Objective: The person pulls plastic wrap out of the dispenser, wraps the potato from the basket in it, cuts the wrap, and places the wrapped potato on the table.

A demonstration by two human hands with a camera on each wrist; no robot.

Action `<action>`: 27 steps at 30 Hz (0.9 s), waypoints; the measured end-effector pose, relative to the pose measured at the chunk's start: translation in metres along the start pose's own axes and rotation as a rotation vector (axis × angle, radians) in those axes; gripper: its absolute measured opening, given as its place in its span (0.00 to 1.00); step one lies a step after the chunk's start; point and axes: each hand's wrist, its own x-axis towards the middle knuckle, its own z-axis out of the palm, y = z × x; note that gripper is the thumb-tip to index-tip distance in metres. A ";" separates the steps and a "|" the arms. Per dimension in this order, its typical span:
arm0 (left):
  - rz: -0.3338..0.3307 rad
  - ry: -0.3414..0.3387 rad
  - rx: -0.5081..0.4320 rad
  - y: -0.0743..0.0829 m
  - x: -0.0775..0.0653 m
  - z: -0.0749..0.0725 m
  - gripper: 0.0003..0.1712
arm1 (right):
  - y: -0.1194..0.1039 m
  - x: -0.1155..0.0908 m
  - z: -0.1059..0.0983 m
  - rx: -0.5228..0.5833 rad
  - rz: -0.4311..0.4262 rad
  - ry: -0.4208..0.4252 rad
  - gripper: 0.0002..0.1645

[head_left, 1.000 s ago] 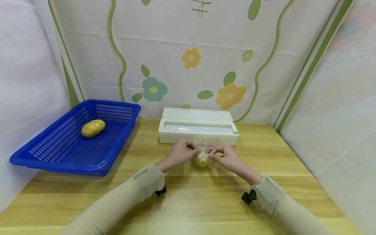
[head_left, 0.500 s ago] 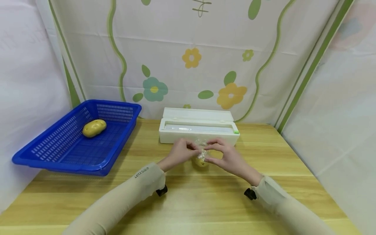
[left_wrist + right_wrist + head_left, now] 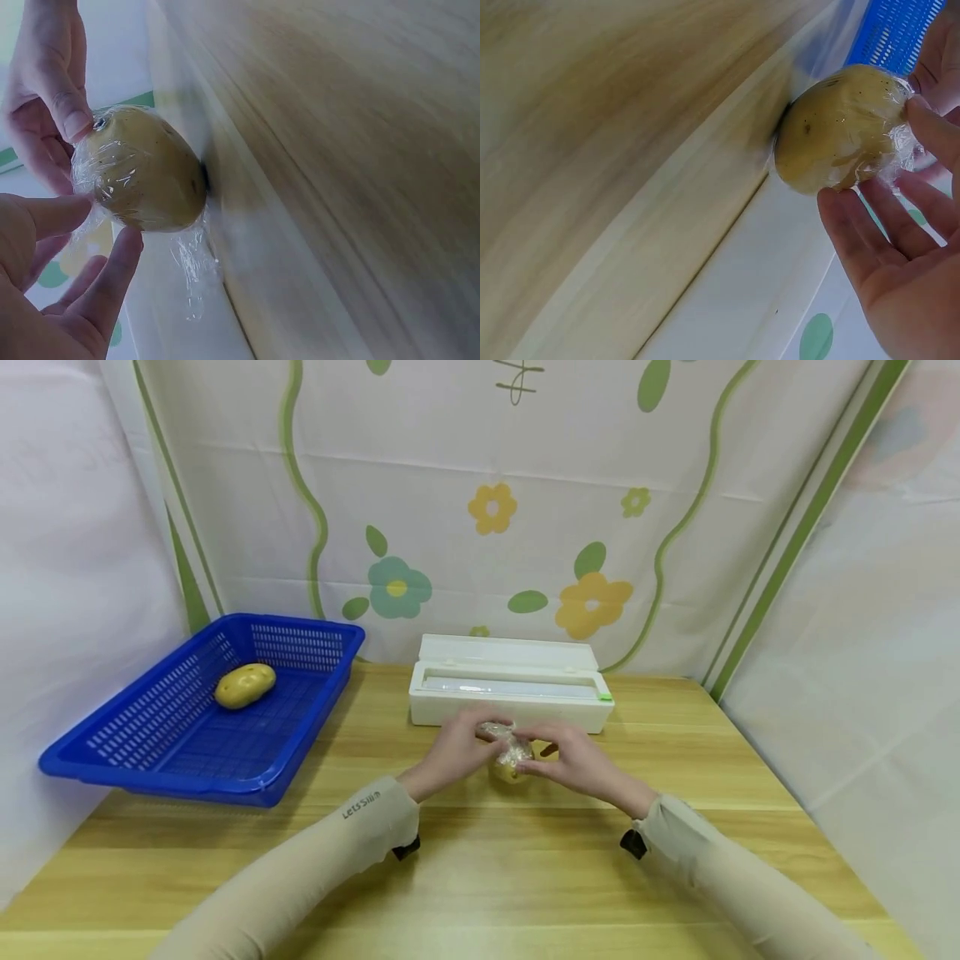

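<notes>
A potato [image 3: 510, 772] wrapped in clear cling film sits on the wooden table in front of the white box, between both hands. My left hand [image 3: 455, 753] holds the film-covered potato from the left, thumb and fingertips against its wrapped upper side. From the right my right hand [image 3: 583, 766] grips it too; in the right wrist view its thumb and fingers lie around the potato [image 3: 832, 135]. Gathered, crinkled film covers the top. In the left wrist view a loose tail of cling film [image 3: 195, 274] hangs from the potato's side.
Just behind the hands stands a long white cling film box [image 3: 510, 713] with its lid raised. A blue basket [image 3: 311, 735] at the left holds another potato [image 3: 245, 686]. Behind the table hangs a flowered curtain [image 3: 450, 460].
My right fingers spread from a pinch at the film's top and now lie around the wrapped potato. The upright film has been pressed down toward the left. The left hand stays nearly in place.
</notes>
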 end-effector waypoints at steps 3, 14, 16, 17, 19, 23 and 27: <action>-0.009 -0.026 0.103 0.002 0.000 0.000 0.17 | 0.000 0.001 -0.001 0.035 0.020 -0.014 0.28; -0.049 -0.235 0.189 -0.003 -0.003 -0.003 0.24 | 0.001 -0.004 -0.003 0.017 0.088 -0.101 0.36; -0.037 -0.255 0.190 -0.006 -0.002 -0.004 0.29 | 0.004 -0.004 -0.004 0.028 0.089 -0.137 0.36; -0.031 -0.263 0.190 -0.007 -0.002 -0.004 0.31 | 0.006 -0.004 -0.005 0.039 0.087 -0.154 0.35; -0.017 -0.269 0.202 -0.009 -0.001 -0.005 0.35 | 0.011 -0.003 -0.007 0.057 0.076 -0.191 0.34; -0.019 -0.266 0.200 -0.011 0.003 -0.005 0.37 | 0.020 0.000 -0.012 0.083 0.047 -0.244 0.28; -0.041 -0.264 0.188 -0.010 0.006 -0.004 0.38 | 0.025 0.003 -0.016 0.111 0.033 -0.252 0.19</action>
